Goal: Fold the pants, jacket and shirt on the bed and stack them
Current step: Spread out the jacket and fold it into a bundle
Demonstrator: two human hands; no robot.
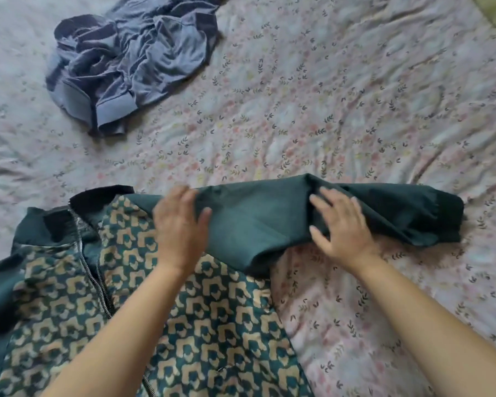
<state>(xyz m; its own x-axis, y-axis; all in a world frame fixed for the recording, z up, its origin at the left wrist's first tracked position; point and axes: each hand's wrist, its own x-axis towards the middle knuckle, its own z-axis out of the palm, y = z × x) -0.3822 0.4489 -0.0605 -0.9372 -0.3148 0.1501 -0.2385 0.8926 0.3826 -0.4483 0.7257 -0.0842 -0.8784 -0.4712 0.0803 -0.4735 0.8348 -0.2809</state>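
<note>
Nearest, jacket (212,325) is laid flat on bed (355,110), zip facing up. Its sleeve (269,219) is pressed by left hand (178,227) and right hand (341,227), fingers straight, nothing gripped. Farther left, blue garment (132,64) is left crumpled.

One wide-angle view from your head, facing forward and down onto the bed (355,116), close over your left hand (179,229) and right hand (341,229), forearms at the bottom edge
</note>
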